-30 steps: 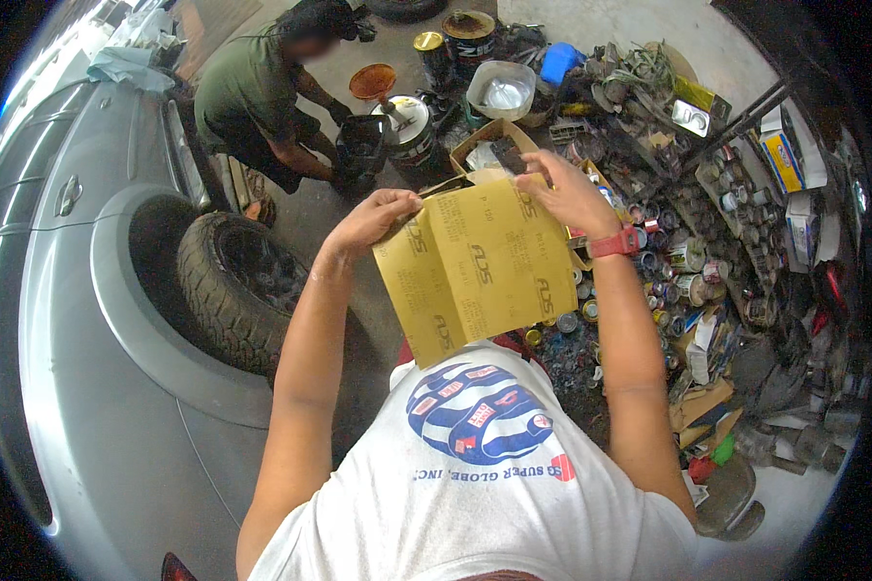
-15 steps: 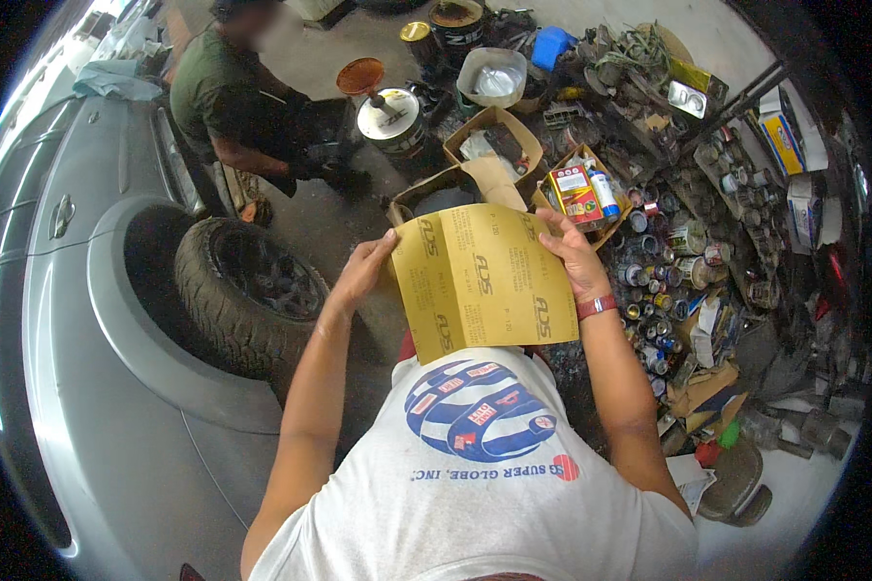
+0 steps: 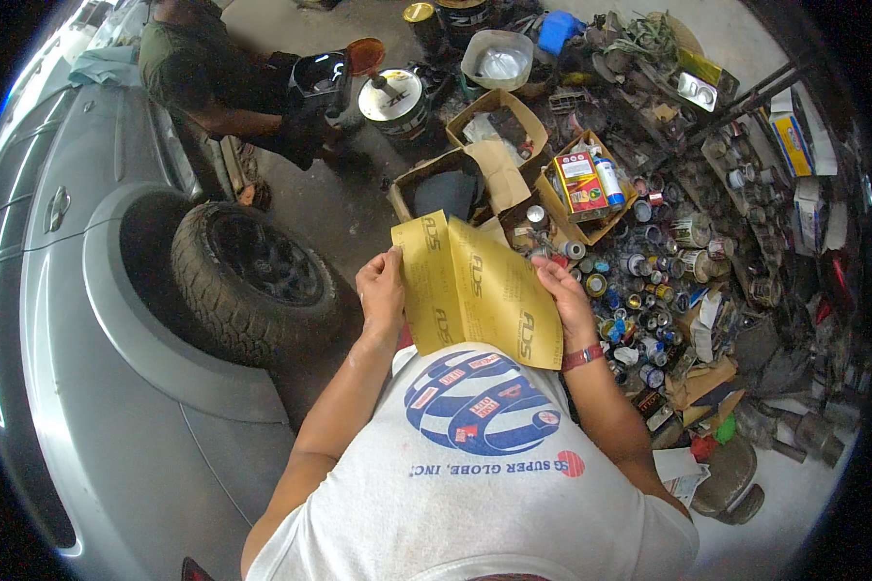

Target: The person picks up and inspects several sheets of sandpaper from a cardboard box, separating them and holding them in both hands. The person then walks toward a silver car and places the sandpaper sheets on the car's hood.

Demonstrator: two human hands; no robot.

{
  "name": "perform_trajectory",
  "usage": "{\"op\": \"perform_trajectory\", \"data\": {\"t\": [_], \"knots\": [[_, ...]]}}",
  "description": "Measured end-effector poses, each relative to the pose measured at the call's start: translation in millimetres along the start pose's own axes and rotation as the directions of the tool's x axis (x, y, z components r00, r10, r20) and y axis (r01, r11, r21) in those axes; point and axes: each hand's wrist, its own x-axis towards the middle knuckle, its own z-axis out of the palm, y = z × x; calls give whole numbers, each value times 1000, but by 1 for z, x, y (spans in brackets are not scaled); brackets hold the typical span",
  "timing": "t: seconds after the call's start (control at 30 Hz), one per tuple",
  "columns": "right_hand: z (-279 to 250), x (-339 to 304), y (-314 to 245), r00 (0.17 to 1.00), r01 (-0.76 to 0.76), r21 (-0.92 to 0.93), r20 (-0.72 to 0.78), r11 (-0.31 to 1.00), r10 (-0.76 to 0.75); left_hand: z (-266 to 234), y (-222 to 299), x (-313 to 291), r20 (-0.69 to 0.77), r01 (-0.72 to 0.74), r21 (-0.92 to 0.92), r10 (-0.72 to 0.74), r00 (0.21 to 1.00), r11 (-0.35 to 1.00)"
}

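Holds a creased yellow sheet (image 3: 499, 290) in front of the white shirt (image 3: 475, 518), spread partly open along a fold nearer its left side. Pinches its left edge with the left hand (image 3: 382, 290), nearly closed, and its right edge with the right hand (image 3: 567, 300), more loosely curled, wearing a red wristband (image 3: 582, 356). Cannot quite make out the grip behind the sheet. Has a grey vehicle (image 3: 116, 426) and its dark wheel (image 3: 247, 276) to the left, open cardboard boxes (image 3: 500, 174) beyond, clustered small cans (image 3: 639, 264) to the right, and a co-worker (image 3: 179, 73) holding a black container (image 3: 317, 77) at upper left.
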Motion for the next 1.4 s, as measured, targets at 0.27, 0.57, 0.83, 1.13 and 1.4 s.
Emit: {"op": "perform_trajectory", "data": {"t": [0.27, 0.57, 0.83, 1.13, 1.4], "knots": [[16, -4, -50, 987, 154, -28, 54, 988, -152, -15, 29, -12, 289, -394, 235, 323, 901, 889], [2, -14, -75, 962, 252, -327, 185, 911, -200, -11, 36, -20, 309, -478, 278, 393, 866, 833], [-8, -25, -19, 1000, -3, 16, 5, 1000, 3, -18, 9, -27, 131, -36, 2, 35, 991, 999], [-1, -36, -67, 989, 118, -173, 112, 978, -99, -19, 50, -46, 330, -399, 367, 284, 900, 840], [5, -48, -61, 995, 28, -110, 100, 994, -17, -33, 27, -41, 242, -213, 191, 164, 956, 958]]}}
